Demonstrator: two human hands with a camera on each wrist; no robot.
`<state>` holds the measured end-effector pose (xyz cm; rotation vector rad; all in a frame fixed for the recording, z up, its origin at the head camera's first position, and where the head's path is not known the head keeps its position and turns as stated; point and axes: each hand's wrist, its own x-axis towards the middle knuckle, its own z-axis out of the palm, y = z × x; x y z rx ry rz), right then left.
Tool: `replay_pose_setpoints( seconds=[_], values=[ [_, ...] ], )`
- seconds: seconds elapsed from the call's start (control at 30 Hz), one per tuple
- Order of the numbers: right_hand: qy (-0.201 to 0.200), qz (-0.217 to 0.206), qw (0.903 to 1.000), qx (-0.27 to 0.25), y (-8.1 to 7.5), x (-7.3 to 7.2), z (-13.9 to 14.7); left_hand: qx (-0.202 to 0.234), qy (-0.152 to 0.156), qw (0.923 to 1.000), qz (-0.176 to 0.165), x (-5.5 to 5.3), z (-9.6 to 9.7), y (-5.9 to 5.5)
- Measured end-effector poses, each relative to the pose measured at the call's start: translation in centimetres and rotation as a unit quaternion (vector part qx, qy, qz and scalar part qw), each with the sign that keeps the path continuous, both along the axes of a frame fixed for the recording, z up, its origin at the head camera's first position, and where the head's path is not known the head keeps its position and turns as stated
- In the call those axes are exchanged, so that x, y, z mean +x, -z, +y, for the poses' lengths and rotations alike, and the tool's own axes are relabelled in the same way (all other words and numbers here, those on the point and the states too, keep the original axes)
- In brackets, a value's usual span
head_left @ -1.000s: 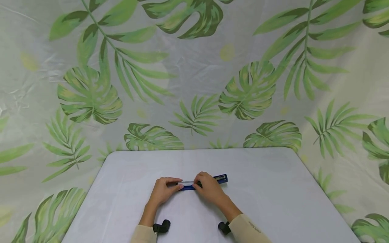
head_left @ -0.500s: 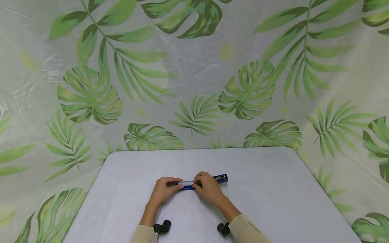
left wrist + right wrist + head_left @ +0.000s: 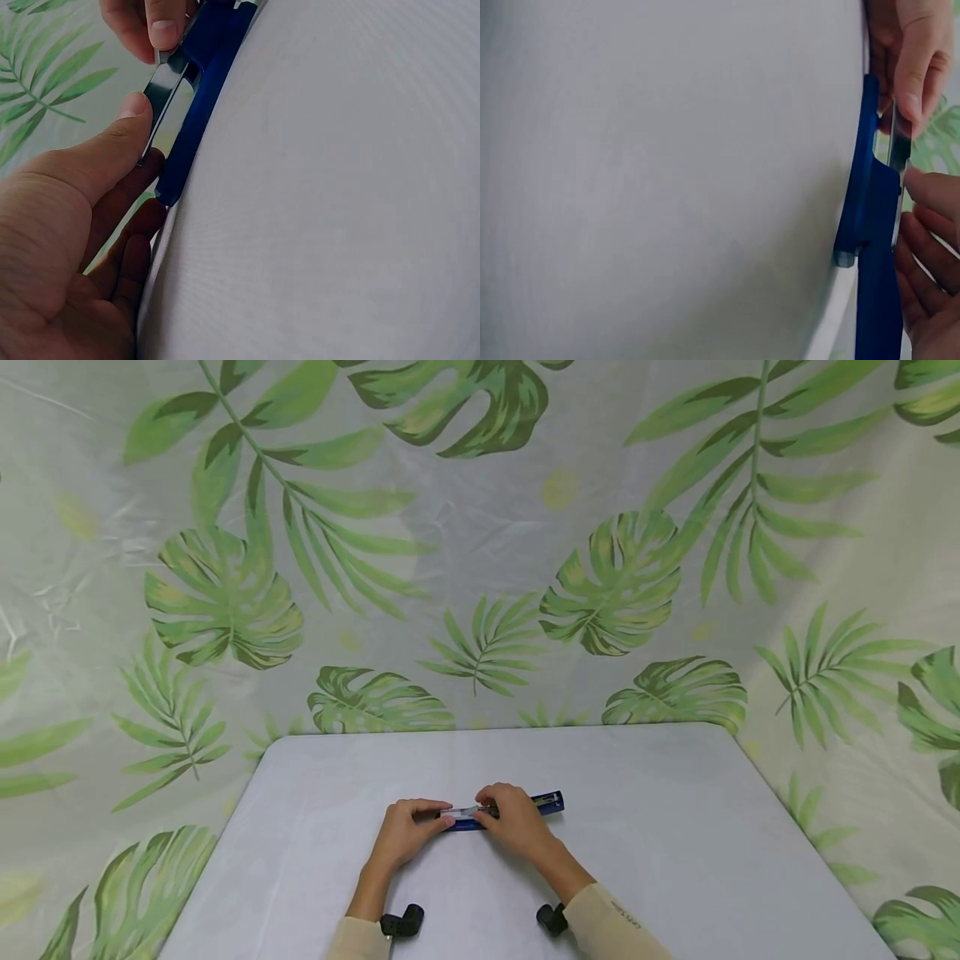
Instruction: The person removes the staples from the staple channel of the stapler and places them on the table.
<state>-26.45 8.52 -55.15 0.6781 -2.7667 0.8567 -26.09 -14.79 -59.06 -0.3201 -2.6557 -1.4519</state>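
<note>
A blue stapler (image 3: pixel 467 825) lies opened out on the white table, its top arm (image 3: pixel 550 802) swung back to the right. Its metal magazine (image 3: pixel 163 91) stands above the blue base in the left wrist view. My left hand (image 3: pixel 400 833) pinches the front end of that magazine, thumb on one side and fingers on the other. My right hand (image 3: pixel 519 827) is at the middle of the stapler, covering its hinge side. Between my right thumb and fingers a small silver strip (image 3: pixel 468 811) shows, tilted over the magazine channel.
The white table (image 3: pixel 660 827) has rounded far corners, and behind it hangs a leaf-patterned curtain (image 3: pixel 480 552). Black wrist cameras (image 3: pixel 402 921) are worn below both hands, beside beige sleeves (image 3: pixel 611 922).
My right fingertips have shifted slightly and lifted a little at the magazine, and a silver strip now shows tilted beside them. My left hand keeps its grip; the stapler has barely moved.
</note>
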Motion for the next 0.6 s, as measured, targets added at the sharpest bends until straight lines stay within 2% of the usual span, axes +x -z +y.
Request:
replay_pose_setpoints(
  seconds=[0.17,0.27,0.47,0.6],
  values=[
    [-0.020,-0.002,0.9991,0.038,-0.2,-0.3,0.0,-0.003,-0.003,1.0000,-0.003,0.0,0.0,0.0],
    [-0.024,-0.014,0.9987,0.043,-0.3,-0.4,0.1,-0.003,-0.004,1.0000,-0.006,0.0,0.1,-0.2],
    [-0.037,-0.038,0.9986,-0.002,0.2,-0.5,0.7,-0.005,-0.005,0.9999,-0.008,0.2,0.1,-0.2],
    [-0.045,-0.038,0.9975,-0.038,0.4,-0.6,1.2,-0.004,-0.006,0.9999,-0.008,0.2,0.0,-0.1]
  ],
)
